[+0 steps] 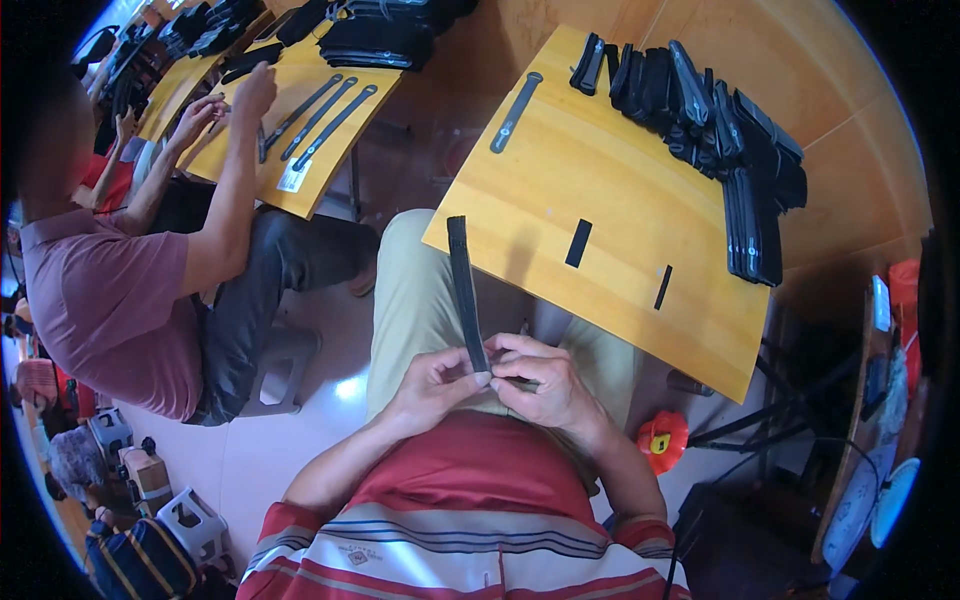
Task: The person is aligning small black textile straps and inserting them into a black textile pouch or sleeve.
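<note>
A long, narrow black strap [462, 285] stands up from between my two hands, above my lap. My left hand [440, 385] pinches its lower end between thumb and fingers. Right beside it, my right hand [540, 378] has its fingertips closed at the same end; whether they grip the strap itself or a small piece on it is too small to tell. On the wooden table [480, 215] before me lie a grey strap with rounded ends [517, 112], a short black strip [578, 243] and a thinner black strip [663, 287].
Bundles of folded black straps [690, 105] line the table's far right side, with a stack [752, 225] at its right edge. At left, a seated co-worker [120, 290] works at another table [345, 120] bearing straps. An orange-red object [663, 442] sits below my table's near edge.
</note>
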`<state>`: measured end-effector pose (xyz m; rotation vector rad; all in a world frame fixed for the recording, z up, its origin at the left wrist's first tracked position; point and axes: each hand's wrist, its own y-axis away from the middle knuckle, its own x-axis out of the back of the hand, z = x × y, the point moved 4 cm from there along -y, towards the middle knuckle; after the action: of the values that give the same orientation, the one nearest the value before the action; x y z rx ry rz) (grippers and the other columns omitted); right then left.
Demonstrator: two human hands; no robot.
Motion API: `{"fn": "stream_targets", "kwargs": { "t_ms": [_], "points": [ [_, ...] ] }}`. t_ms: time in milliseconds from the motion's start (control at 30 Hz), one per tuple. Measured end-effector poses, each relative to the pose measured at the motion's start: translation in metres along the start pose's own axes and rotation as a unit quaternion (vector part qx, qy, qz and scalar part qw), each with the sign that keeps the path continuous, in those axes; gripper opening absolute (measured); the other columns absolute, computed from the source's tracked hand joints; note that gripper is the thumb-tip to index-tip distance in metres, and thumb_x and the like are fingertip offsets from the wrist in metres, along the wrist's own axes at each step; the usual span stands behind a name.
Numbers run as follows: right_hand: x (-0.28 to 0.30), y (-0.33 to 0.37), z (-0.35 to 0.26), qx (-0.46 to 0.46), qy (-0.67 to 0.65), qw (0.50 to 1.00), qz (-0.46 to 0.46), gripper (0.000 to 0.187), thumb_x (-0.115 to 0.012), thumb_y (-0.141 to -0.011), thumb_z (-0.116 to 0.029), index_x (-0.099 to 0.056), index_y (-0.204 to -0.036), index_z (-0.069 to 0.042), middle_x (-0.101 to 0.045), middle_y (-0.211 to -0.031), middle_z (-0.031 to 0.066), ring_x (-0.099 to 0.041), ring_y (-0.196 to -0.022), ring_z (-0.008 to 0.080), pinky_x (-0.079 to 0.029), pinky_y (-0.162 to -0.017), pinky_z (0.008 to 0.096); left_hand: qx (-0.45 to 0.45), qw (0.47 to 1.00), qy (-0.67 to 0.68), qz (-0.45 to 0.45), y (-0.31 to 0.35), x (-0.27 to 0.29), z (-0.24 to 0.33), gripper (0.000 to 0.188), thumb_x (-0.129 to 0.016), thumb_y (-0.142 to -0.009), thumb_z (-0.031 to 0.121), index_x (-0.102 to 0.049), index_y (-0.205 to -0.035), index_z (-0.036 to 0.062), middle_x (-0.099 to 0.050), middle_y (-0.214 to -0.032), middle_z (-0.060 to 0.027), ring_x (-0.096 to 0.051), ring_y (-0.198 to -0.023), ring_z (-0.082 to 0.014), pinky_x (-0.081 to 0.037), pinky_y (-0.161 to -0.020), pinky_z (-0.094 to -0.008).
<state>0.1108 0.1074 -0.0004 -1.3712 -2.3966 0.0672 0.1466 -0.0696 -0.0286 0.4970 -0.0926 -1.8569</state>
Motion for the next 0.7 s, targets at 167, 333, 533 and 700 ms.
{"fn": "stream_targets", "kwargs": {
  "t_ms": [167, 333, 533, 700],
  "points": [
    [-0.002, 0.004, 0.001, -0.008, 0.008, 1.0, 0.004, 0.015, -0.071, -0.083, -0.003, -0.074, -0.097, 0.003, -0.068, -0.117, 0.0188, -0.074, -0.089, 0.0275, -0.059, -0.076, 0.0343, -0.02, 0.999, -0.029, -0.003, -0.001, -0.002, -0.001, 0.02, -0.065, -0.1, 0.007, -0.067, -0.117, -0.0034, -0.07, -0.1, -0.0012, -0.061, -0.094, -0.0061, -0.052, -0.085, -0.0243],
    [-0.004, 0.007, -0.001, -0.014, 0.04, 0.999, 0.008, 0.013, -0.07, -0.082, -0.001, -0.072, -0.094, 0.003, -0.067, -0.117, 0.0186, -0.074, -0.087, 0.0276, -0.059, -0.073, 0.0357, -0.007, 0.998, -0.056, 0.007, -0.001, -0.003, -0.004, 0.022, -0.066, -0.099, 0.008, -0.066, -0.118, -0.0038, -0.07, -0.1, -0.0022, -0.062, -0.094, -0.0069, -0.053, -0.084, -0.0245],
    [-0.009, 0.012, 0.005, -0.012, 0.055, 0.998, 0.006, 0.018, -0.072, -0.08, 0.0, -0.07, -0.098, 0.003, -0.066, -0.121, 0.0195, -0.074, -0.09, 0.0276, -0.06, -0.076, 0.0351, 0.002, 0.998, -0.054, 0.032, 0.0, -0.001, -0.011, 0.024, -0.067, -0.098, 0.008, -0.066, -0.12, -0.0027, -0.07, -0.103, -0.0049, -0.064, -0.094, -0.0085, -0.054, -0.084, -0.0256],
    [-0.012, 0.016, 0.011, 0.003, 0.066, 0.998, 0.006, 0.021, -0.074, -0.079, 0.002, -0.071, -0.099, 0.002, -0.065, -0.124, 0.0202, -0.074, -0.093, 0.0276, -0.061, -0.079, 0.0344, -0.013, 0.996, -0.077, 0.03, -0.001, -0.002, -0.008, 0.024, -0.066, -0.099, 0.007, -0.065, -0.121, -0.003, -0.071, -0.106, -0.0056, -0.064, -0.097, -0.0089, -0.053, -0.086, -0.0258]
  ]
}}
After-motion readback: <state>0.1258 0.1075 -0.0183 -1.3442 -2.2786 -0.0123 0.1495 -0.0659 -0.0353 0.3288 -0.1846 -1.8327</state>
